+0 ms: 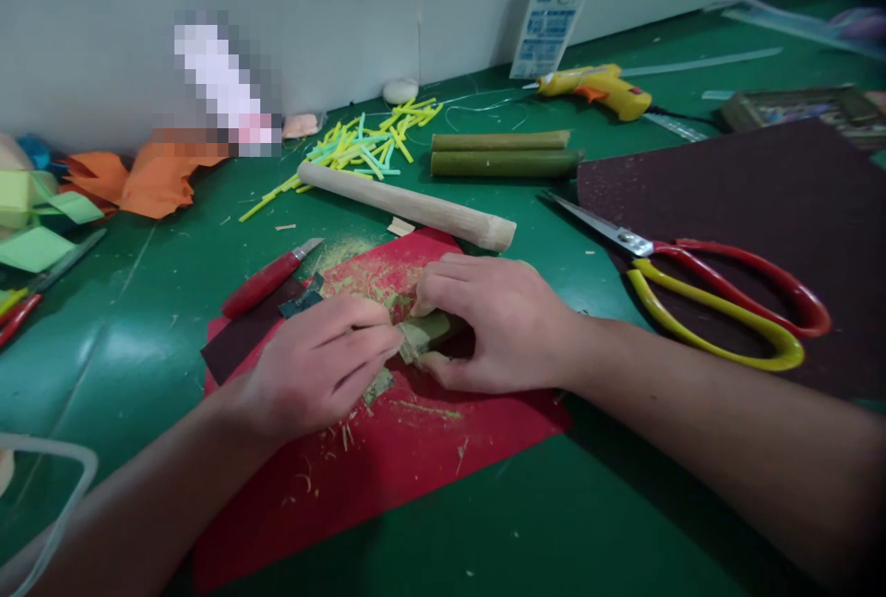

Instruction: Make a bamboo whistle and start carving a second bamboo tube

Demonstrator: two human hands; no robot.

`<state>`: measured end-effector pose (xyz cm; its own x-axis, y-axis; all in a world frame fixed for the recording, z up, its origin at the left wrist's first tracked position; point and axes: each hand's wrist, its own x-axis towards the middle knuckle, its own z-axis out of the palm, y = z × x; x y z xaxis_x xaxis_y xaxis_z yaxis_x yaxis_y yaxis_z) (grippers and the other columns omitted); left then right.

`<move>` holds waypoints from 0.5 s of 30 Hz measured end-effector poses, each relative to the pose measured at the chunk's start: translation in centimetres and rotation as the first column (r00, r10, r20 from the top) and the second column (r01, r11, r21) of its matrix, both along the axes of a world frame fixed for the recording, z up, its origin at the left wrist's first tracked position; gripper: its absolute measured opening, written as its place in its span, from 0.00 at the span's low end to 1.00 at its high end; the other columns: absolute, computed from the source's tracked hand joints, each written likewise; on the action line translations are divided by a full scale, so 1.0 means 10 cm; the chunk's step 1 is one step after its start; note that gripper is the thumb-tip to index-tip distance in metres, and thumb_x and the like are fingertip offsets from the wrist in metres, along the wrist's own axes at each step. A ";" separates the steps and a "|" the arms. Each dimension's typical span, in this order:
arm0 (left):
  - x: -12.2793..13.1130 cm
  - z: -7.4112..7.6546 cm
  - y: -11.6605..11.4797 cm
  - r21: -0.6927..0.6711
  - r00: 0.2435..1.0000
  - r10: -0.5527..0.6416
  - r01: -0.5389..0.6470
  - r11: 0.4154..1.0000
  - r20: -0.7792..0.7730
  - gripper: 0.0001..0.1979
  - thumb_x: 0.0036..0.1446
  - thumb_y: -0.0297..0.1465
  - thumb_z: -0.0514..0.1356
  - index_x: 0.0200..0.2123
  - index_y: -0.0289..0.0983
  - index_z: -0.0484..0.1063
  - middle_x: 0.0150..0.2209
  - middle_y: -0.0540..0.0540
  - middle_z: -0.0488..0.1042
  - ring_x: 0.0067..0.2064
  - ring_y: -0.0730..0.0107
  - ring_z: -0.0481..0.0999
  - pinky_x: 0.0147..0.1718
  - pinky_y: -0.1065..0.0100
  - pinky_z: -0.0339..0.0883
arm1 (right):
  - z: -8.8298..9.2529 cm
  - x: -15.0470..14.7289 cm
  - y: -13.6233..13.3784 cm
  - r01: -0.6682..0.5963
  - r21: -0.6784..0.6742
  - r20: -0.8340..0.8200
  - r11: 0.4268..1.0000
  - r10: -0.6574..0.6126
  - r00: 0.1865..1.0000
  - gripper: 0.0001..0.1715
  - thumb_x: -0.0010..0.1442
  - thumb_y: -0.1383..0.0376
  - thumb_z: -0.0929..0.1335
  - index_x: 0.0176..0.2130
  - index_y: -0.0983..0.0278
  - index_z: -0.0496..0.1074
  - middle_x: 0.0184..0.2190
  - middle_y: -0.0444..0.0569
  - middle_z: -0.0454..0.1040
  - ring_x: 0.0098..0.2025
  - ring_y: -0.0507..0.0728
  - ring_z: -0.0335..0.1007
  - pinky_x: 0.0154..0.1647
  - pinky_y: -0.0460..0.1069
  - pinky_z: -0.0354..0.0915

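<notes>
My right hand grips a short pale-green piece of bamboo low over a red sheet. Fingers closed, my left hand meets the left end of that piece; what it pinches is hidden. Yellow-green dust and thin shavings lie on the sheet around both hands. Beyond my left hand rest a red-handled knife, a dark brown strip and a small dark scrap. A long, peeled bamboo stick lies past the sheet's far edge.
Scissors lie on a dark brown sheet at right. Behind are two green bamboo pieces, cut yellow straws, a yellow glue gun and an upright packet against the wall. Crumpled orange paper sits at left.
</notes>
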<state>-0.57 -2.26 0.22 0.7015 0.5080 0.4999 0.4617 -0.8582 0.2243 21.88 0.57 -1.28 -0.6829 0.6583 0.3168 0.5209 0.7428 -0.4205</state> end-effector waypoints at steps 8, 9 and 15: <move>0.02 0.01 -0.02 -0.012 1.000 0.013 -0.013 1.000 -0.009 0.06 0.59 0.20 0.59 0.39 0.30 0.75 0.38 0.42 0.76 0.39 0.70 0.75 0.41 0.71 0.71 | 0.01 0.00 0.00 0.007 -0.020 0.011 1.000 -0.007 1.000 0.12 0.48 0.58 0.68 0.32 0.63 0.68 0.30 0.43 0.72 0.34 0.53 0.65 0.29 0.48 0.53; 0.02 0.00 -0.02 -0.012 1.000 0.022 -0.023 1.000 -0.005 0.06 0.59 0.20 0.59 0.38 0.31 0.75 0.37 0.42 0.76 0.39 0.70 0.75 0.41 0.71 0.71 | 0.01 0.00 0.00 0.012 -0.022 0.013 1.000 -0.012 1.000 0.12 0.48 0.58 0.68 0.32 0.63 0.67 0.30 0.43 0.72 0.34 0.53 0.65 0.28 0.48 0.53; 0.01 -0.01 -0.03 -0.036 1.000 -0.003 0.003 0.999 0.001 0.06 0.59 0.20 0.59 0.39 0.30 0.75 0.38 0.42 0.76 0.39 0.70 0.75 0.42 0.70 0.71 | 0.02 -0.01 0.00 0.013 -0.036 0.005 0.999 -0.013 1.000 0.12 0.47 0.58 0.69 0.31 0.63 0.67 0.30 0.43 0.72 0.33 0.53 0.65 0.28 0.47 0.52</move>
<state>-0.47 -2.58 0.13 0.7026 0.5239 0.4816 0.4591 -0.8508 0.2558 21.76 0.56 -1.04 -0.6758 0.6780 0.2891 0.5324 0.7203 -0.4447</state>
